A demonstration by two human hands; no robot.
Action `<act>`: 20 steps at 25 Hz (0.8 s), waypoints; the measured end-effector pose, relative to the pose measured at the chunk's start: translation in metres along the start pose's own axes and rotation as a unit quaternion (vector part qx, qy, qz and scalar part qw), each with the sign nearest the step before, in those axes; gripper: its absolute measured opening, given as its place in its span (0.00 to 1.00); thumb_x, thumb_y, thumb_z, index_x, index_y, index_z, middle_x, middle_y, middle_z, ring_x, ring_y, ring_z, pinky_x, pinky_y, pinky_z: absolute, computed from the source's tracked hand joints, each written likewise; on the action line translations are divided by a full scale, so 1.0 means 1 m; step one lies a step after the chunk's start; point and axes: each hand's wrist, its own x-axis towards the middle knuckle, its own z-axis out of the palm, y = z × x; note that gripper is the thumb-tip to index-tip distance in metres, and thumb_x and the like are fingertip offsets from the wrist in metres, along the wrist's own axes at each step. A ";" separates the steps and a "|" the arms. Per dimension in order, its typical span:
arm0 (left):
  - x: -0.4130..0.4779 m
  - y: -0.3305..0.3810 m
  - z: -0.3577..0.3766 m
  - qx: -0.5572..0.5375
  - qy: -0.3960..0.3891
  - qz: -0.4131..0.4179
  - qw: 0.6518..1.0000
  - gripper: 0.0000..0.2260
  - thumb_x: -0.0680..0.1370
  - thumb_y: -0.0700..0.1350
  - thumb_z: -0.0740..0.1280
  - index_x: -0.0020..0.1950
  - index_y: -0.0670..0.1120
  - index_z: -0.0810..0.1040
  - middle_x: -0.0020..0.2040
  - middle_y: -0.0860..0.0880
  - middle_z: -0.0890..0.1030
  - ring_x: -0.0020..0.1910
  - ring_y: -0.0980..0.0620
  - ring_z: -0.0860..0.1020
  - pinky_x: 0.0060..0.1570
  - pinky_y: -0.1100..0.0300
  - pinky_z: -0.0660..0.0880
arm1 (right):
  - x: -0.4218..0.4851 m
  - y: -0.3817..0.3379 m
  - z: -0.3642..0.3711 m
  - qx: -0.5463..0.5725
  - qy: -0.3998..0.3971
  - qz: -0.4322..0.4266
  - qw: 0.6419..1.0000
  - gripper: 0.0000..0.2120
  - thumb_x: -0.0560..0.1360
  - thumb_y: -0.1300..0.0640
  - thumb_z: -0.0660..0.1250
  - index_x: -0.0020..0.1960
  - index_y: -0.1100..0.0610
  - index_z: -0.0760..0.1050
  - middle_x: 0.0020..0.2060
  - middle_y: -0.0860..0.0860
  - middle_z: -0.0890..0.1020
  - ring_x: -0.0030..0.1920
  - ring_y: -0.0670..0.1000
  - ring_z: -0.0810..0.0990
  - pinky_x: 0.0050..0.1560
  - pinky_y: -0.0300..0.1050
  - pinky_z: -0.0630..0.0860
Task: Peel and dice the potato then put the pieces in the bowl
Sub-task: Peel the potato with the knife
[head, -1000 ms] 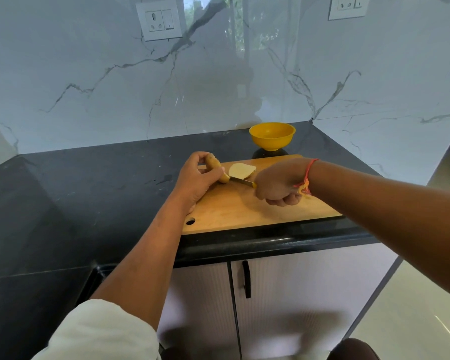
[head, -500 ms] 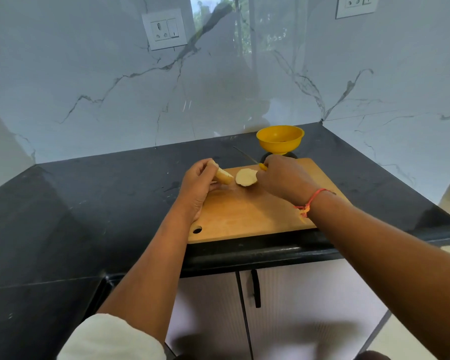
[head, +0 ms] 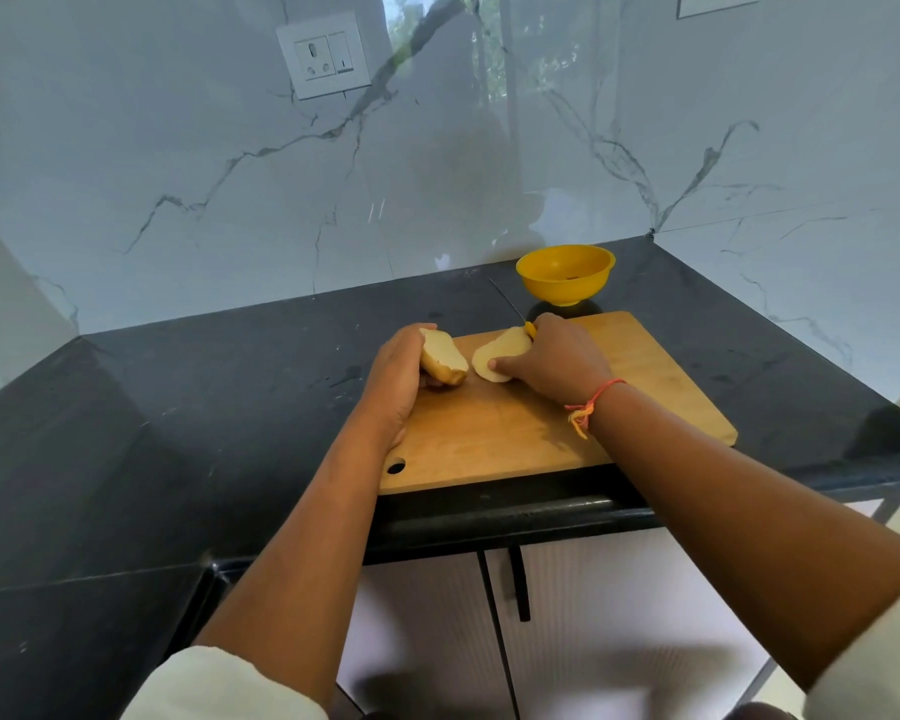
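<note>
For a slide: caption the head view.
Left hand grips potato half; right hand, holding knife, touches cut piece on board.

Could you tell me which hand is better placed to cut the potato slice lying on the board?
Right: the right hand holds the knife and touches the slice; the left hand grips the other potato piece.

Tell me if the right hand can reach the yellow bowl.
Probably yes: the bowl stands just behind the right hand, nothing between, though that hand holds the knife and touches a potato slice.
</note>
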 end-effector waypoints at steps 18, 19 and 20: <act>-0.009 0.005 0.003 0.094 0.029 0.104 0.990 0.23 0.73 0.54 0.76 0.66 0.53 0.78 0.58 0.55 0.77 0.54 0.55 0.76 0.47 0.64 0.75 | 0.004 0.016 0.000 0.082 0.091 0.081 0.989 0.19 0.78 0.45 0.67 0.56 0.61 0.77 0.48 0.55 0.81 0.46 0.51 0.76 0.42 0.43 0.70; -0.010 0.006 0.003 0.108 0.022 0.110 0.988 0.24 0.72 0.54 0.76 0.66 0.54 0.78 0.59 0.56 0.76 0.54 0.56 0.75 0.47 0.64 0.73 | 0.002 0.017 0.003 0.105 0.119 0.072 0.985 0.19 0.79 0.44 0.66 0.56 0.61 0.77 0.47 0.55 0.81 0.48 0.52 0.77 0.42 0.43 0.70; -0.011 0.006 0.004 0.120 0.012 0.116 0.986 0.25 0.71 0.55 0.77 0.67 0.54 0.77 0.59 0.57 0.76 0.54 0.58 0.75 0.47 0.65 0.73 | 0.000 0.017 0.005 0.133 0.144 0.064 0.979 0.19 0.79 0.43 0.65 0.54 0.60 0.77 0.46 0.55 0.81 0.49 0.53 0.77 0.42 0.44 0.70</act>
